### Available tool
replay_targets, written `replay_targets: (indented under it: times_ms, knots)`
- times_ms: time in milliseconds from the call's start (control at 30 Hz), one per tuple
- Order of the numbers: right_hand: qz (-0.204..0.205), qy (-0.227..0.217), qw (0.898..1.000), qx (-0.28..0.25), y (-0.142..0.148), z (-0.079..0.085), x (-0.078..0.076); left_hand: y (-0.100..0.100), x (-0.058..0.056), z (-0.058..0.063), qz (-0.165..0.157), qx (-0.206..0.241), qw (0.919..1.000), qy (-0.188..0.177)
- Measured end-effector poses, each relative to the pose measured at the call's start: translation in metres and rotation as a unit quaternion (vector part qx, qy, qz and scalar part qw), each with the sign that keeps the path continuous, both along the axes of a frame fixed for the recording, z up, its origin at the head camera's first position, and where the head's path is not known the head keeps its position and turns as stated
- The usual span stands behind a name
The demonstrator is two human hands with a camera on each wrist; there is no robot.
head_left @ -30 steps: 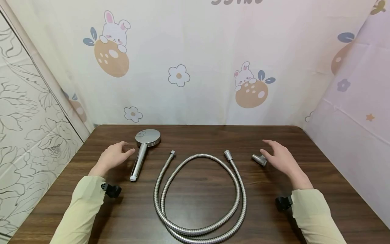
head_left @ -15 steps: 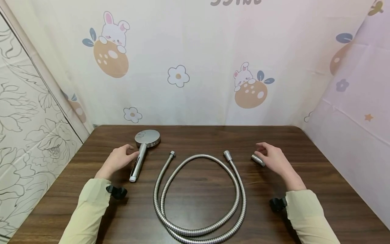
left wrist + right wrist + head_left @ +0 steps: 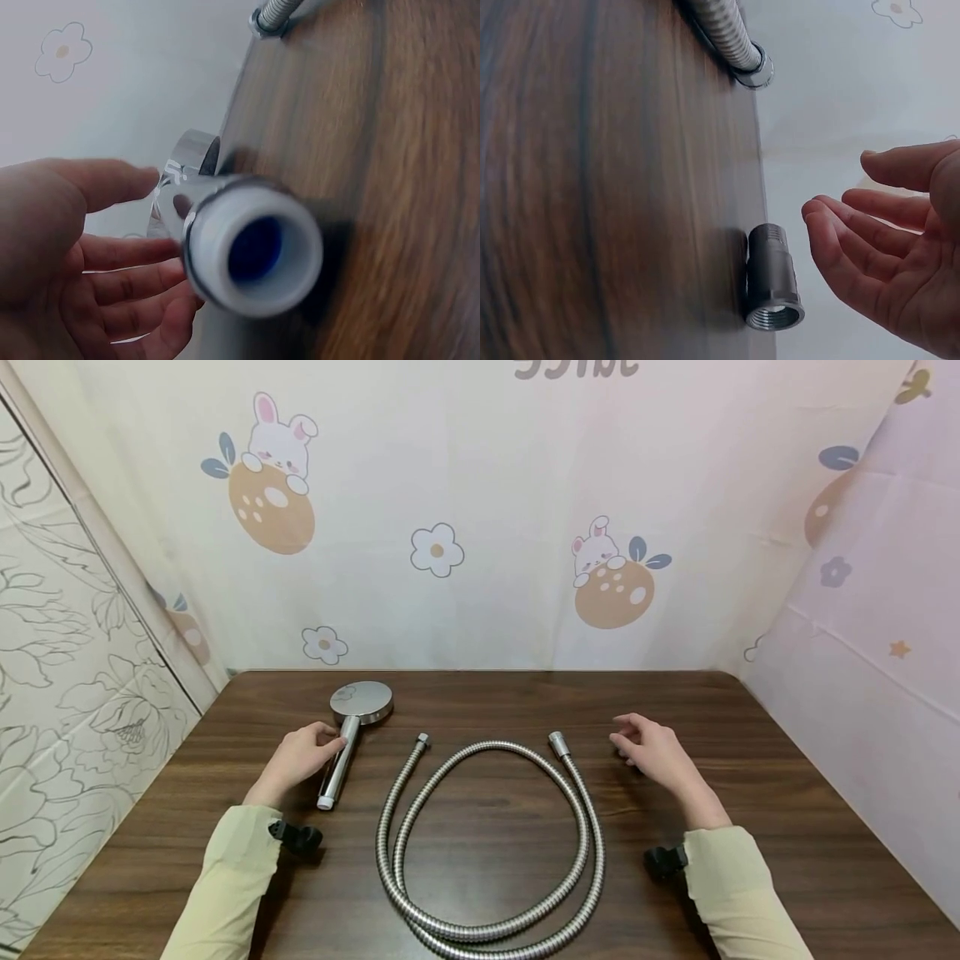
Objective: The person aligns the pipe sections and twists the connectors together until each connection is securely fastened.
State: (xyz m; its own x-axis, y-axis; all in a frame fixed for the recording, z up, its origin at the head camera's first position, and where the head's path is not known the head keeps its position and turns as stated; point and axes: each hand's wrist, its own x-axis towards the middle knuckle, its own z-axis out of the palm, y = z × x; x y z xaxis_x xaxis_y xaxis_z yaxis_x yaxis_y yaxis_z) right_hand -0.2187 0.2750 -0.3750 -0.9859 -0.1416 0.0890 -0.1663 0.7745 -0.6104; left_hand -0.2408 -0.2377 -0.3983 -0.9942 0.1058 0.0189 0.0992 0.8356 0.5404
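Note:
A chrome hand shower (image 3: pixel 362 702) lies at the left of the table, its round head toward the back. My left hand (image 3: pixel 298 753) is at its handle. In the left wrist view the thumb and loosely bent fingers (image 3: pixel 131 289) stand around the handle without a firm grip, and the white threaded end (image 3: pixel 255 251) with a blue inside faces the camera. Over on the right, my right hand (image 3: pixel 654 756) hovers above a small metal threaded fitting (image 3: pixel 771 277), nearly hidden from the head view. The right wrist view shows those fingers relaxed and apart from the fitting.
A coiled metal shower hose (image 3: pixel 491 933) lies on the brown wooden table (image 3: pixel 491 827) between the hands. Its two end nuts (image 3: pixel 558 744) point to the back. A patterned curtain (image 3: pixel 480 460) hangs behind the table.
My left hand has moved right, from beside the hand shower to its handle. The right hand has moved left and now covers the fitting in the head view.

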Motion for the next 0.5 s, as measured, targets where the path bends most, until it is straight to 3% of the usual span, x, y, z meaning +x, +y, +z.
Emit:
replay_targets:
  times_ms: [267,500]
  knots:
    - [0.017,-0.050,0.996,-0.068,-0.007,-0.002,0.000,0.007,-0.001,-0.003,0.011,0.007,0.9999,0.003]
    - [0.033,-0.080,0.993,-0.079,-0.022,-0.005,-0.007,0.013,0.000,-0.008,0.036,0.015,0.9993,0.000]
